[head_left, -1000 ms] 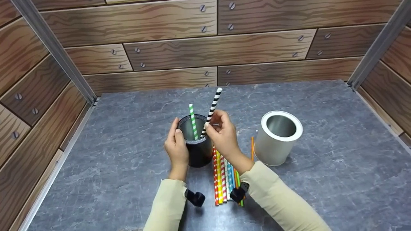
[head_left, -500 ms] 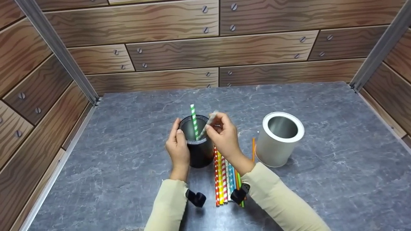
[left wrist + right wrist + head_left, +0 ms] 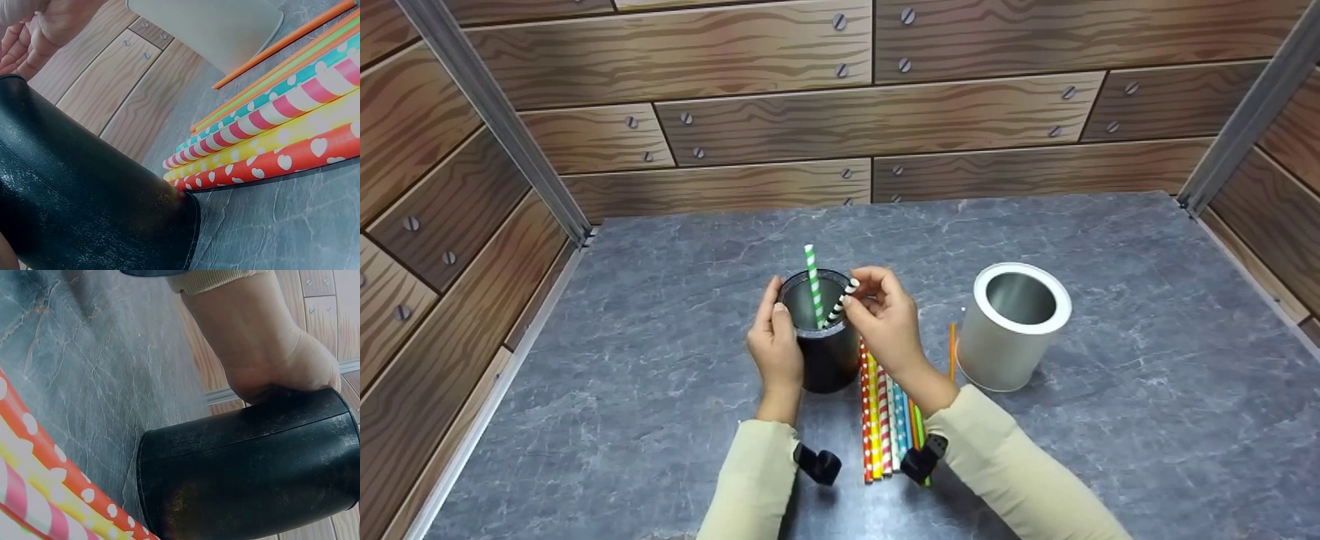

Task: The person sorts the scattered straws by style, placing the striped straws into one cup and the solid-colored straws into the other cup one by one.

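A black can [image 3: 826, 364] stands on the table with its mouth up. My left hand [image 3: 777, 351] holds it by the left side near the rim. A green-and-white striped paper straw [image 3: 813, 281] stands in the can, its top well above the rim. At the can's right rim, my right hand [image 3: 889, 319] pinches a black-and-white striped paper straw [image 3: 840, 304], which tilts into the can with its upper end just above the rim. In the left wrist view part of the right hand [image 3: 48, 36] shows over the can's mouth; the straws inside are hidden there.
Right of the black can lies a row of paper straws [image 3: 873, 431], dotted, striped and plain, partly under the right forearm. A silver-white can [image 3: 1009, 352] stands farther right, with an orange stick [image 3: 952, 351] beside it. Wood-patterned panels [image 3: 772, 120] wall the table.
The black-and-white straw has gone down into the black can, so much less of it shows above the rim. My right hand still pinches it; my left hand keeps its hold on the can.
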